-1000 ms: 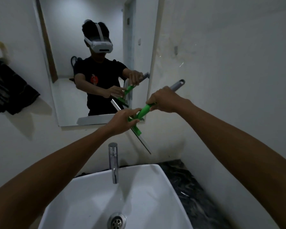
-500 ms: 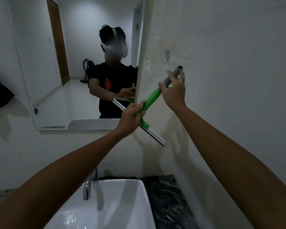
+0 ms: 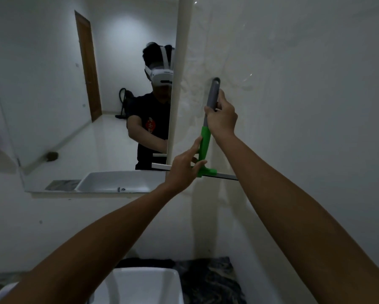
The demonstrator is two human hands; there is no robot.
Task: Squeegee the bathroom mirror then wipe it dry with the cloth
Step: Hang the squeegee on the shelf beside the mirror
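- Overall exposure: dim, with a cool grey-green cast; forearms in the foreground render dark and underexposed.
- Light source: a soft bright patch high on the far wall reflected in the mirror [image 3: 79, 106]; no lamp itself visible.
- Shadows: a soft vertical shadow on the wall [image 3: 293, 106] below the squeegee [image 3: 206, 145]; darkness pooling at the lower corners.
- Glare: small specular glints on the glossy wall, upper right.
- Distortion: wide-angle bowing; mirror edges and forearms stretch toward the frame borders.
- Sharpness: soft throughout; edges of the left hand [image 3: 182, 170] slightly smeared; grainy compression in dark areas.
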